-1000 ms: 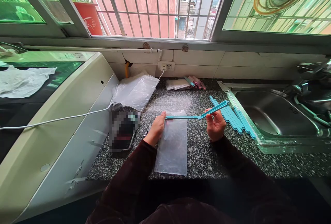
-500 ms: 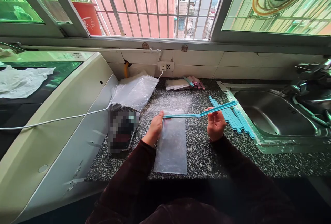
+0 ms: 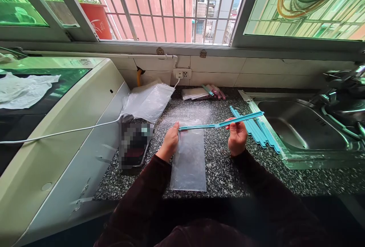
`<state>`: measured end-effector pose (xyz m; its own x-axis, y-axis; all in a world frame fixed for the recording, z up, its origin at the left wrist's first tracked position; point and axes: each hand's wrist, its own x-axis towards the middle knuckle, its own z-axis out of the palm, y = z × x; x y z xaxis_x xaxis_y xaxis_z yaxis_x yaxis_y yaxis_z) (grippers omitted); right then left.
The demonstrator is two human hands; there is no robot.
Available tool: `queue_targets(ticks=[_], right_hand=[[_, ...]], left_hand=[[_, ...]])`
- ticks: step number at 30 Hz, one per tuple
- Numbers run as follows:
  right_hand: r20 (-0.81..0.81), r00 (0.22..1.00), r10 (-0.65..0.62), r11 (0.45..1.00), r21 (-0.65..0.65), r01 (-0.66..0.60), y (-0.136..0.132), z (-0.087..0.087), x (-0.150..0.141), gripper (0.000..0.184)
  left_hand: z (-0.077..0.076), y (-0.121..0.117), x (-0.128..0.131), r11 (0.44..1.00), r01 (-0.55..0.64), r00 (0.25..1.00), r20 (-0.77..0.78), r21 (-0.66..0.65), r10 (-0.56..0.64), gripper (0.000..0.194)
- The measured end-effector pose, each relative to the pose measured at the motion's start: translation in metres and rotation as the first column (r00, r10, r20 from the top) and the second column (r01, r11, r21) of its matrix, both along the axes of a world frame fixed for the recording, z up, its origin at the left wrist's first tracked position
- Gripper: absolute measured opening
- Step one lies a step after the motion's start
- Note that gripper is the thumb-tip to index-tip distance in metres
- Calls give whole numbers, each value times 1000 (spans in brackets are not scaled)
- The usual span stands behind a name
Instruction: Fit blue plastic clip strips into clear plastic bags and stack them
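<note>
Between my hands is a long blue plastic bag sealing clip (image 3: 199, 126), opened out at its middle hinge. My left hand (image 3: 170, 141) pinches its left end at the upper left edge of a clear plastic bag (image 3: 188, 163). The bag lies flat on the speckled counter (image 3: 218, 178); whether the left fingers also hold the bag I cannot tell. My right hand (image 3: 237, 137) is closed around the clip's right arm, which tilts up toward the sink. Several more blue clips (image 3: 256, 131) lie folded in a pile just right of my right hand.
A stack of clear bags (image 3: 149, 100) lies at the back left beside a phone-like device (image 3: 135, 146), partly blurred. Bags with pink clips (image 3: 215, 91) rest by the wall. A steel sink (image 3: 273, 104) borders the right, a cream-coloured appliance (image 3: 94, 98) the left.
Both hands and the clip have shifted very slightly. My right fingers have adjusted their hold along the clip's right arm, and the bag lies where it was.
</note>
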<state>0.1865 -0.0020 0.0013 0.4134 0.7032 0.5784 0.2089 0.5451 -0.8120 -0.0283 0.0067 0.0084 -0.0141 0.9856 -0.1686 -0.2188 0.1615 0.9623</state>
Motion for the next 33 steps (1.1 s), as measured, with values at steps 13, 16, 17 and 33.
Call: queue_targets(ticks=[13, 16, 17, 33], right_hand=[[-184, 982, 45, 992, -104, -65, 9, -14, -3, 30], [-194, 980, 47, 988, -133, -74, 10, -16, -3, 31], [-193, 980, 50, 987, -141, -78, 10, -16, -3, 31], [-44, 960, 275, 933, -229, -278, 8, -13, -1, 33]], left_hand=[[1, 1, -2, 999, -27, 999, -17, 31, 27, 47], [1, 1, -3, 998, -30, 999, -30, 51, 31, 47], [1, 1, -3, 998, -38, 999, -37, 57, 40, 47], [1, 4, -5, 984, -180, 979, -96, 12, 180, 33]])
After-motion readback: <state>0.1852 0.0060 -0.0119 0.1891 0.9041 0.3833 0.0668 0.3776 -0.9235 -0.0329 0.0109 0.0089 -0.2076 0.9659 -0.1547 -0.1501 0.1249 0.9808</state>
